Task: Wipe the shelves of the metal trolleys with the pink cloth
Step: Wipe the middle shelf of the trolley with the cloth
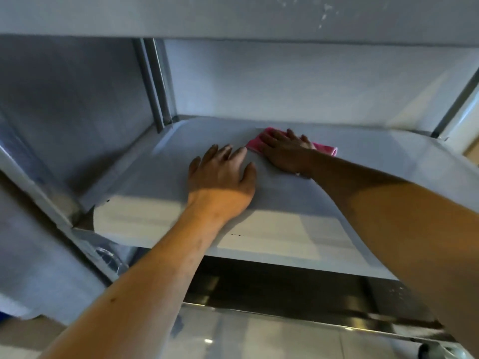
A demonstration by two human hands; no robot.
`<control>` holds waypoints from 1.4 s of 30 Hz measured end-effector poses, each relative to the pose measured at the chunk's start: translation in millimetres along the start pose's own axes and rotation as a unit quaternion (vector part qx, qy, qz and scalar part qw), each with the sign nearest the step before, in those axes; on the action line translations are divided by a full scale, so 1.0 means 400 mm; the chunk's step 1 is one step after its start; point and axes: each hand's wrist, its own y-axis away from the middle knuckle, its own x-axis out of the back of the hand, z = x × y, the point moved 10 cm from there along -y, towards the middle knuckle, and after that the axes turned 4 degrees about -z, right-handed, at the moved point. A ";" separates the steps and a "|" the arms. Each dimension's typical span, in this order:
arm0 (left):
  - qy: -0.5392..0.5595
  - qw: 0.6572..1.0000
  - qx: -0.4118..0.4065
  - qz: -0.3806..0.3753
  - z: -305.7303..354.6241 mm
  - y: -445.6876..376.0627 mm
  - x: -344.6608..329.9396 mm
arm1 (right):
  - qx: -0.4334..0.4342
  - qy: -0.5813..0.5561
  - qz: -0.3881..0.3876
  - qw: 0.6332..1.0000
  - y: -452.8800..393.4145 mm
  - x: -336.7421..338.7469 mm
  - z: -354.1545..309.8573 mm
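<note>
Middle shelf (155, 182) of a metal trolley fills the view: dull grey sheet metal with a shallow raised rim and rounded corners. Far half in shade, near edge lit by a pale band of light. Another shelf (233, 16) sits overhead across the top, with whitish specks at its right. 2 upright posts (155, 84) rise together at the far left corner; 1 more post (456, 104) at far right. Below the near edge a lower shelf (285, 291) shows, dark and shiny, reflective front lip. Glossy pale tiled floor (259, 338) under that; a caster wheel (427, 349) at bottom right.

Pink cloth (325, 148) lies flat on the middle shelf, far right of centre, mostly covered by the right hand (286, 151). Right grip: fingers straight, palm pressing down on the cloth, not curled around it. Left hand (221, 174) rests flat on bare metal just left of the cloth, fingers spread wide, holding nothing. Both forearms bare, reaching in from the near side.
</note>
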 end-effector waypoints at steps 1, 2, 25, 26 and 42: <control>0.005 1.000 0.001 -0.003 0.002 0.002 0.000 | 0.016 0.014 -0.004 1.000 0.032 -0.008 -0.032; 0.009 1.000 0.001 -0.007 0.003 0.002 0.000 | 0.030 0.024 -0.007 0.999 0.066 -0.018 -0.065; 0.137 0.974 0.056 0.169 -0.182 0.269 0.201 | 0.038 -0.046 -0.024 0.998 0.446 -0.091 -0.440; 0.144 0.971 0.061 0.179 -0.200 0.280 0.209 | 0.035 -0.048 -0.025 0.998 0.447 -0.091 -0.452; 0.178 0.955 0.058 0.231 -0.209 0.338 0.245 | 0.046 -0.012 -0.014 0.999 0.458 -0.096 -0.484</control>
